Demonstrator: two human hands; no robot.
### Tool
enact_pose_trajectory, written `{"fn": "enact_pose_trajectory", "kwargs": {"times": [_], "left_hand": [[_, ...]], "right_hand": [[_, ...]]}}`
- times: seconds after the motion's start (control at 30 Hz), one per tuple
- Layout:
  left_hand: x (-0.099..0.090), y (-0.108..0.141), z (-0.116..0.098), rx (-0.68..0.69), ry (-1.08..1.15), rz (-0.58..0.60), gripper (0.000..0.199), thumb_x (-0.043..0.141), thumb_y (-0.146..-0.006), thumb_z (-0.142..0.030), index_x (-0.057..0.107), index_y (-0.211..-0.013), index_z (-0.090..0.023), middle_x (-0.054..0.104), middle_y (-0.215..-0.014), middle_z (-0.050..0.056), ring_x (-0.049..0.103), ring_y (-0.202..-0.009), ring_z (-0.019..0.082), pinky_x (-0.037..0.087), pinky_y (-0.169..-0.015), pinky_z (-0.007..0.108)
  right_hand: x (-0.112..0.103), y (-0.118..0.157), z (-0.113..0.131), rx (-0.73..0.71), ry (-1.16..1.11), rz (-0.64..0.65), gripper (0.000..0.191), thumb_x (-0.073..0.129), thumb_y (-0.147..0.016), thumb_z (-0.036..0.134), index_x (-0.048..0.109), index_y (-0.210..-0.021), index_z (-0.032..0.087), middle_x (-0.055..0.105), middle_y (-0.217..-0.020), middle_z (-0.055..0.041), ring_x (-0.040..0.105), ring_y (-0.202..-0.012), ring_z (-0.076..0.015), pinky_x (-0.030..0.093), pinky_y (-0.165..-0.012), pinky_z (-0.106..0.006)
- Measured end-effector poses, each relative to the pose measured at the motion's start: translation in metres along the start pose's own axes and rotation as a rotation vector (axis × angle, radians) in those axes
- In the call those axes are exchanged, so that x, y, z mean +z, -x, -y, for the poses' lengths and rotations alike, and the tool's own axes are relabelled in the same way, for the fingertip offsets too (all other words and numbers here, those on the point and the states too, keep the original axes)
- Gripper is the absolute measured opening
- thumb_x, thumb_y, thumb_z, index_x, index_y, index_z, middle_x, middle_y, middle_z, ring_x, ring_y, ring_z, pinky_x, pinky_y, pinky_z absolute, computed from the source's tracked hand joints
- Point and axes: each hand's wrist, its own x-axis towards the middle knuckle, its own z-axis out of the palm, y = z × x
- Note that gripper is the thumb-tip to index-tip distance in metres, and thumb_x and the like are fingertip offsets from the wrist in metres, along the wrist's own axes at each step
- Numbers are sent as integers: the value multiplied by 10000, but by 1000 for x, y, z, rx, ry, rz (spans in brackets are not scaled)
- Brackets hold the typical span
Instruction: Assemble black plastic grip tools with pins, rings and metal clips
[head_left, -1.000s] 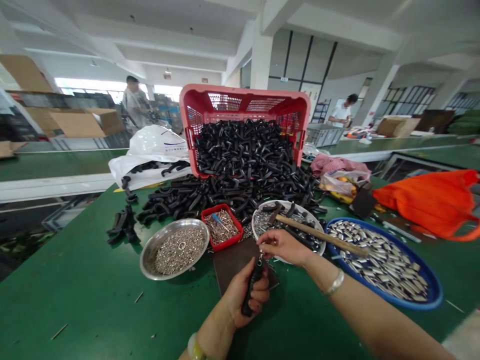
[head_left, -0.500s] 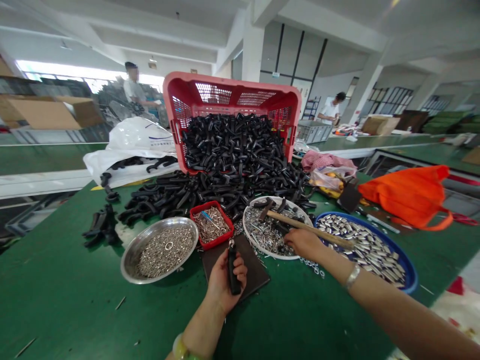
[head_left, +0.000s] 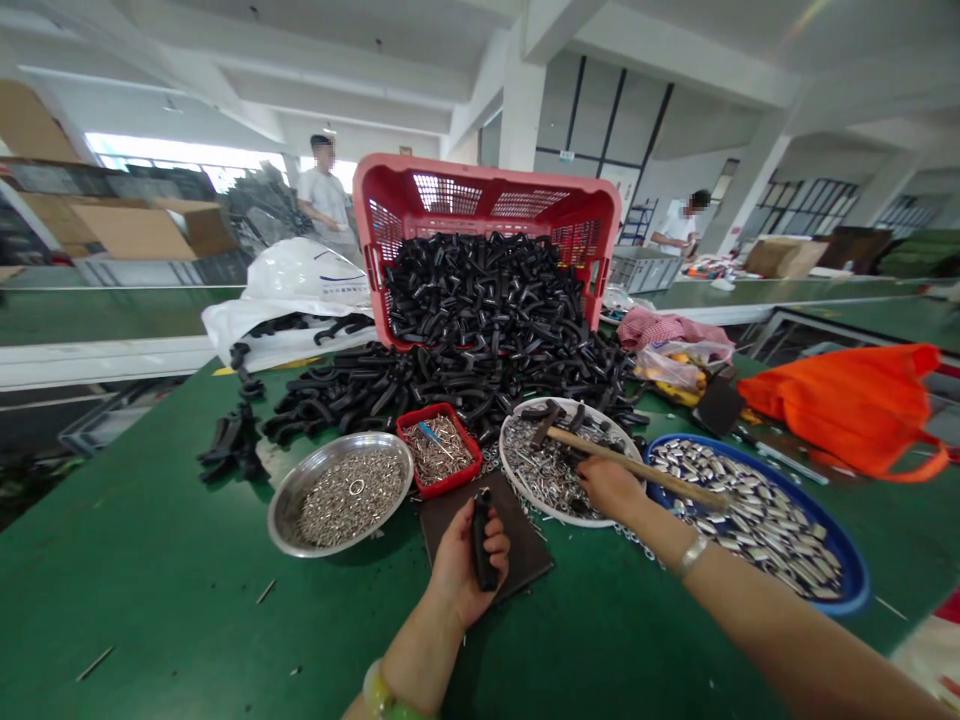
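Note:
My left hand (head_left: 465,565) is closed around a black curved plastic part (head_left: 484,540), above a dark brown pad (head_left: 525,560). My right hand (head_left: 609,488) reaches over a white plate (head_left: 511,478) of metal pieces, and its fingers are partly hidden. Just beyond that hand, a wooden-handled hammer (head_left: 637,467) lies across the plate with its head among the pieces. To the left are a steel dish (head_left: 276,512) of small metal rings and a red tray (head_left: 435,408) of small metal parts. A blue basin (head_left: 855,572) of metal sleeves lies to the right.
A red crate (head_left: 487,190) lies tipped on the green workbench (head_left: 150,570), spilling a large heap of black curved parts (head_left: 450,385). An orange bag (head_left: 840,410) lies at the right. White sacking (head_left: 292,300) lies at the left. Two people (head_left: 322,190) stand further back.
My right hand has moved away from the black part and now sits over the white plate. My left hand holds the part more upright, and the view has shifted slightly.

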Motion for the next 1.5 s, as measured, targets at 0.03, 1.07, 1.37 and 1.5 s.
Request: {"fn": "enact_pose_trajectory", "kwargs": {"times": [0.03, 1.07, 1.37, 1.5], "left_hand": [[0, 0, 0, 4, -4, -1, 219, 495, -792, -361, 450, -775, -148, 342, -575, -62, 352, -433, 24, 270, -371, 108], [12, 2, 13, 165, -32, -135, 222, 458, -845, -344, 522, -879, -134, 475, -619, -38, 303, -340, -20, 228, -290, 82], [11, 1, 14, 213, -72, -161, 196, 476, -838, -325, 513, -824, -133, 417, -561, -59, 298, -336, -16, 227, -295, 85], [12, 1, 13, 194, -59, -144, 208, 471, -839, -338, 510, -824, -134, 428, -565, -59, 285, -330, -17, 226, -292, 89]], "right_hand": [[0, 0, -2, -1, -8, -10, 190, 473, -783, 191, 648, -760, 122, 639, -851, -138, 602, -838, -226, 435, -734, -310], [-28, 28, 112, -384, -784, -448, 105, 535, -793, 244, 624, -759, 199, 659, -837, -31, 594, -809, -140, 445, -743, -259], [-25, 28, 112, -417, -663, -388, 246, 549, -783, 281, 595, -1012, 204, 667, -955, -60, 611, -872, -169, 466, -776, -294], [-29, 28, 113, -416, -581, -363, 232, 535, -799, 265, 616, -1008, 200, 668, -958, -60, 603, -884, -170, 456, -786, -283]]}}
